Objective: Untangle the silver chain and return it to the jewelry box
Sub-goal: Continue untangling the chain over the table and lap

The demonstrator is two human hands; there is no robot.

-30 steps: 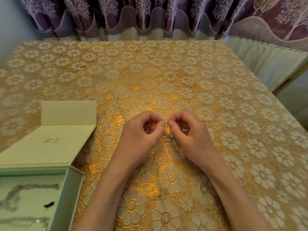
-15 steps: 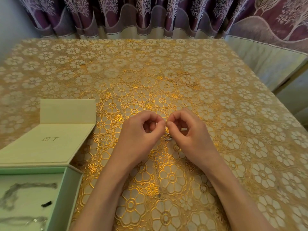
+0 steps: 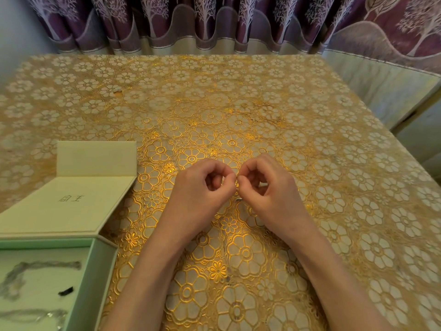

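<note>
My left hand (image 3: 200,189) and my right hand (image 3: 267,189) meet fingertip to fingertip over the middle of the table. Both pinch the thin silver chain (image 3: 238,199), of which only a small bright piece shows below the fingertips; the remainder is hidden by my fingers. The pale green jewelry box (image 3: 95,271) stands open at the lower left. Its lid lies flat behind it, and grey chains lie on its lining.
A gold floral tablecloth (image 3: 214,103) covers the whole table. Purple patterned curtains (image 3: 214,22) hang behind its far edge. A pale cloth-covered surface (image 3: 381,91) stands past the table's right edge. A small dark item (image 3: 65,291) lies inside the box.
Both hands stay together pinching the chain, with hardly any movement. The view has shifted slightly.
</note>
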